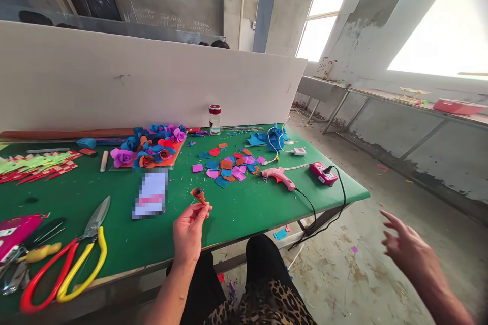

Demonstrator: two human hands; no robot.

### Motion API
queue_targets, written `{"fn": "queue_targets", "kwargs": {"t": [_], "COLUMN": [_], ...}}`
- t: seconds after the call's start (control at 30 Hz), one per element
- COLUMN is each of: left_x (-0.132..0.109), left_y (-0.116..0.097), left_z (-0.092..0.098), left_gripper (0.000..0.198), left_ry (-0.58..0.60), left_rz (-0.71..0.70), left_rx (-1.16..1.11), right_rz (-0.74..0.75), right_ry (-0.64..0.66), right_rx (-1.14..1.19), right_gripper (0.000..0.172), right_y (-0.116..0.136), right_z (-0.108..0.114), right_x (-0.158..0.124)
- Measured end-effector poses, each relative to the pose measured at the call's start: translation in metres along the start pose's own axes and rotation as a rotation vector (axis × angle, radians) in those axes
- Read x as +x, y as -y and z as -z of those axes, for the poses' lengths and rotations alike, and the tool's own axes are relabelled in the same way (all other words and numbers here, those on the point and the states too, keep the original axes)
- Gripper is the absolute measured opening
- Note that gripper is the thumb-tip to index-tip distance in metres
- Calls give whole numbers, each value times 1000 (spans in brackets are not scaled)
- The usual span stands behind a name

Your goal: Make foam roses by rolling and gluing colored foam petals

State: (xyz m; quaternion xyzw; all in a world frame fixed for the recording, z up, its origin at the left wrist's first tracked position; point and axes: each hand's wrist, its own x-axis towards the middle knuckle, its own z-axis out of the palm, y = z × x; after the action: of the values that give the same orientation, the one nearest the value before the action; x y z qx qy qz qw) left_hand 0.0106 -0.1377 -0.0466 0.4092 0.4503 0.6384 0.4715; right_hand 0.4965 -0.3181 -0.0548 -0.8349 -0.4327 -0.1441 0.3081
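Note:
My left hand [190, 228] pinches the base of a small orange paper flower [199, 195] with a dark blue centre, held over the front edge of the green table. Away to the right, beyond the table's end, my right hand [409, 249] hangs over the floor, its fingers apart and nothing visible in them. A loose pile of blue, orange, red and purple paper petals [229, 165] lies beyond the flower. To the right of the petals, a pink glue gun [280, 177] rests on the tabletop. Finished paper flowers [152, 147] are heaped at the left back.
Large scissors [91, 233] with red and yellow handles lie at the left front, near a blurred-out phone [151, 195]. A red-lidded jar [215, 119] stands by the white board [152, 78]. The glue gun's cord runs to a pink power strip [323, 173]; its black cable hangs off the edge.

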Motion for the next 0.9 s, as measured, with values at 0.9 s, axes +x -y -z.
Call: {"fn": "queue_targets", "kwargs": {"t": [0.9], "left_x": [-8], "left_y": [12], "left_z": [8], "left_gripper": [23], "left_ry": [76], "left_rz": [-209], "left_rx": [188], "right_rz": [530], "right_ry": [493], "right_rx": [451], "right_gripper": [18], "right_y": [334], "right_z": [-115], "right_x": [27]}}
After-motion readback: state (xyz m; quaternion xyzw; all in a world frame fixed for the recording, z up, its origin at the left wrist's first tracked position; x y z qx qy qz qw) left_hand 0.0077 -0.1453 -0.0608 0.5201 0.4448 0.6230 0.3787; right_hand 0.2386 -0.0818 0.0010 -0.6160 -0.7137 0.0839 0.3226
